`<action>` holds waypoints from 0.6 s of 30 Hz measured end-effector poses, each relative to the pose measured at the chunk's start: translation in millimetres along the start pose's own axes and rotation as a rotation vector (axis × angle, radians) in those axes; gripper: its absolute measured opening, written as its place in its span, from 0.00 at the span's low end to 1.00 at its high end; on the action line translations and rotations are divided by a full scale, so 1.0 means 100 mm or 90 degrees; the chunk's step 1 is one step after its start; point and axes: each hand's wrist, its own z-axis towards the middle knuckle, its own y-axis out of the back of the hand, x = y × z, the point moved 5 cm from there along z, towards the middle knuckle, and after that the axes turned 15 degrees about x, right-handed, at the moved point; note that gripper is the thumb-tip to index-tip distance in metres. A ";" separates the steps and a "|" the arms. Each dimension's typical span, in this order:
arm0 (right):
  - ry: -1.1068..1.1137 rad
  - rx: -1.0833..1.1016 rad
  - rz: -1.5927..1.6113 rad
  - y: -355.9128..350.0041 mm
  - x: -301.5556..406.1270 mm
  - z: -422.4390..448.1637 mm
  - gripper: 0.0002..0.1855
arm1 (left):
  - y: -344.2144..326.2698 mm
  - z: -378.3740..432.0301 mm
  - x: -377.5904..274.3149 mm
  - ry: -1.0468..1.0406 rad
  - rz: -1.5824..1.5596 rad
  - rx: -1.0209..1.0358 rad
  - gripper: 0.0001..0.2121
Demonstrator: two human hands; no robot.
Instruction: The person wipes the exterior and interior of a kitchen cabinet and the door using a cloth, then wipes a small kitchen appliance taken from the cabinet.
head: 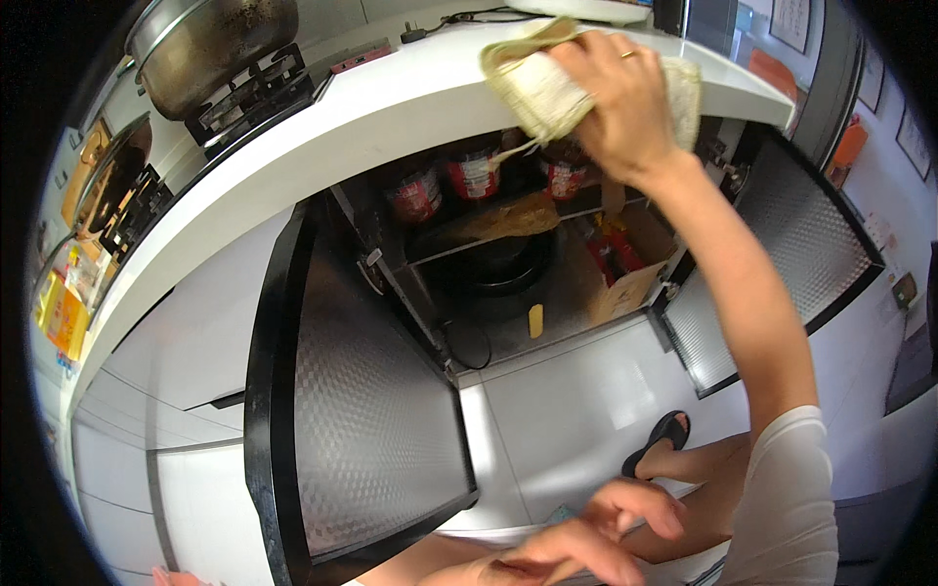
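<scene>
Near the top of the view, my right hand has its fingers around a folded pale yellow-green cloth. The cloth lies over the front edge of the white countertop, one end hanging below it. My left hand is low in front of my body, over my lap, with its fingers apart and nothing in them. Beneath the counter is a cabinet, its left door and right door both swung out. Red-labelled containers stand on its shelf, partly in shadow.
Below the shelf sit a dark round pan and a cardboard box with red packets. A small yellow piece lies on the cabinet floor. A large metal pot stands on the gas stove at left. A plug rests on the counter.
</scene>
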 end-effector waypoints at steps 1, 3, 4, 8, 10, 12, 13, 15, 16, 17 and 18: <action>0.004 0.022 -0.060 -0.05 -0.27 -0.10 0.17 | -0.08 0.13 0.03 -0.023 -0.020 -0.006 0.22; -0.048 0.050 -0.092 0.01 -0.46 -0.25 0.18 | -0.19 0.37 0.00 -0.127 -0.020 -0.017 0.21; -0.091 0.067 -0.068 0.13 -0.44 -0.23 0.17 | -0.20 0.46 -0.02 -0.214 -0.006 -0.015 0.19; -0.129 0.020 -0.042 0.26 -0.58 -0.32 0.14 | -0.21 0.35 0.11 -0.407 0.073 0.008 0.20; -0.150 0.022 -0.048 0.26 -0.68 -0.39 0.13 | -0.18 0.27 0.15 -0.436 0.128 0.021 0.21; -0.190 0.022 -0.051 0.22 -0.81 -0.48 0.13 | -0.18 0.22 0.11 -0.483 0.106 0.059 0.21; -0.225 0.022 -0.060 0.23 -0.96 -0.55 0.12 | -0.21 0.21 0.06 -0.501 0.094 0.073 0.21; -0.084 0.013 -0.087 0.09 -1.56 -0.84 0.20 | -0.27 0.28 -0.01 -0.370 0.097 0.070 0.22; -0.100 -0.024 -0.094 0.07 -1.70 -0.90 0.20 | -0.26 0.29 -0.02 -0.326 0.101 0.069 0.22; -0.117 -0.063 -0.097 0.02 -1.71 -0.93 0.20 | -0.23 0.25 -0.01 -0.406 0.091 0.132 0.22; -0.184 -0.060 -0.206 -0.07 -1.65 -0.94 0.19 | -0.22 0.21 0.01 -0.446 0.082 0.162 0.22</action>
